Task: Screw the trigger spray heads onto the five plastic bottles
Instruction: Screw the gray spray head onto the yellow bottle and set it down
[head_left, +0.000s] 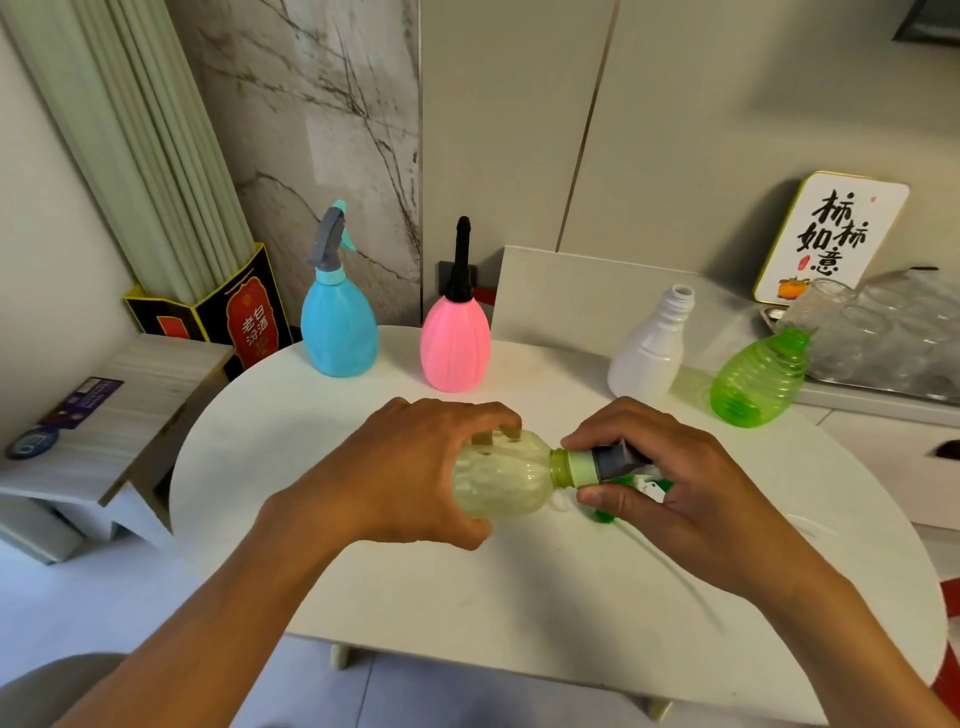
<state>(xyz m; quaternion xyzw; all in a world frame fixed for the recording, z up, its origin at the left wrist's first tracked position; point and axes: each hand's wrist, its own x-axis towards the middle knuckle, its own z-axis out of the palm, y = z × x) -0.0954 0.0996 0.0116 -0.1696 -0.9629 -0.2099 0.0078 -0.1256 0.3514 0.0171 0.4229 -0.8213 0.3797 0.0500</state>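
Observation:
My left hand (410, 467) grips a pale yellow-green bottle (504, 480) held sideways above the white table (519, 597). My right hand (670, 483) is closed on a grey spray head with a light green collar (597, 464) sitting at the bottle's neck. A green and white spray head (644, 488) lies on the table under my right hand, mostly hidden. At the back stand a blue bottle (338, 332) with a grey head and a pink bottle (455, 345) with a black head. A white bottle (649, 353) and a tilted green bottle (758, 384) have open necks.
A dark box (228, 317) holding pale rods stands at the back left beside a low shelf (114, 431). A sign with calligraphy (831, 239) and clear plastic packaging (893, 332) sit at the back right. A thin dip tube (675, 566) trails across the table.

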